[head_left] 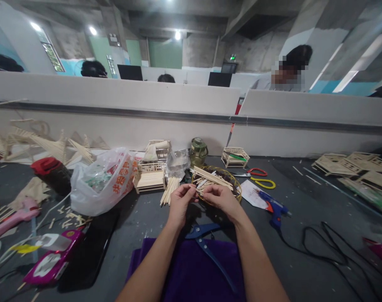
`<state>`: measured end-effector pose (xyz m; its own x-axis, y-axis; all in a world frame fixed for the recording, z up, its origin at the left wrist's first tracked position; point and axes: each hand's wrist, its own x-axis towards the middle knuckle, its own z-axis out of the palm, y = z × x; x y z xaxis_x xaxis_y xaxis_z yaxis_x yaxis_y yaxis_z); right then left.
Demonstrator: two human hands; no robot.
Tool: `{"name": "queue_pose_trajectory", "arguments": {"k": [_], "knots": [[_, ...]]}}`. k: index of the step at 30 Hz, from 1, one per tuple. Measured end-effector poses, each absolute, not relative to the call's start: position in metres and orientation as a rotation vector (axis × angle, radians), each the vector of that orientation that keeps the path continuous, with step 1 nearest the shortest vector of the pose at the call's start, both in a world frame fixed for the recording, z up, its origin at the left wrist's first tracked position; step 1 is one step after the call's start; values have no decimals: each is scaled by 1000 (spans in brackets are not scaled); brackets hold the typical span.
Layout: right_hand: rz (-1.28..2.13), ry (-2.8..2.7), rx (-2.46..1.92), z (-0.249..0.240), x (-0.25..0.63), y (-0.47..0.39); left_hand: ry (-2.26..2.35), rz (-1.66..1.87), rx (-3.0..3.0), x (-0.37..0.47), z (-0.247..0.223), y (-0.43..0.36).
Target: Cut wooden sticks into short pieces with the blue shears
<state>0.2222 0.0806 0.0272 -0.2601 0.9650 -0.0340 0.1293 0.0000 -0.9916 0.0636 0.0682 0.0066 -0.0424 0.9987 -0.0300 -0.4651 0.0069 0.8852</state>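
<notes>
Both my hands are close together in front of a round yellow-rimmed basket (240, 193) that holds many thin wooden sticks (214, 178). My left hand (182, 204) has its thumb and fingers pinched together; what lies between them is too small to name. My right hand (220, 199) is pinched too, its fingertips nearly meeting the left ones, and its contents are too small to make out. A bundle of sticks (170, 191) lies just left of my left hand. Below my hands, blue-handled pliers (211, 251) rest on a purple cloth (191, 277).
Small wooden stick models (150, 178) and a white plastic bag (99, 184) stand to the left. Scissors (263, 183), a blue glue gun (274, 208) and its black cable are at the right. A black phone-like slab (88, 251) lies front left. People are beyond the partition.
</notes>
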Motion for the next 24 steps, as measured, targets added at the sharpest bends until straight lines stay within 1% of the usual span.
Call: {"name": "queue_pose_trajectory", "arguments": {"k": [4, 8, 12, 14, 15, 18, 19, 22, 24], "knots": [[1318, -1363, -1192, 28, 222, 82, 923, 1407, 777, 64, 5, 68], [1206, -1372, -1207, 28, 225, 83, 974, 1277, 928, 62, 2, 69], [1151, -1583, -1189, 27, 226, 83, 1094, 1233, 1335, 59, 0, 71], [1024, -1759, -1242, 29, 226, 81, 1118, 1257, 1490, 59, -2, 73], [903, -1847, -1328, 32, 226, 78, 1127, 1269, 1501, 58, -4, 74], [531, -2101, -1685, 43, 226, 64, 1130, 1281, 1250, 58, -10, 76], [500, -2210, -1754, 47, 225, 57, 1110, 1279, 1121, 57, -11, 77], [533, -2520, -1767, 57, 217, 33, 1028, 1274, 802, 53, -13, 80], [441, -2612, -1822, 59, 207, 18, 1005, 1278, 672, 50, -11, 81]]}}
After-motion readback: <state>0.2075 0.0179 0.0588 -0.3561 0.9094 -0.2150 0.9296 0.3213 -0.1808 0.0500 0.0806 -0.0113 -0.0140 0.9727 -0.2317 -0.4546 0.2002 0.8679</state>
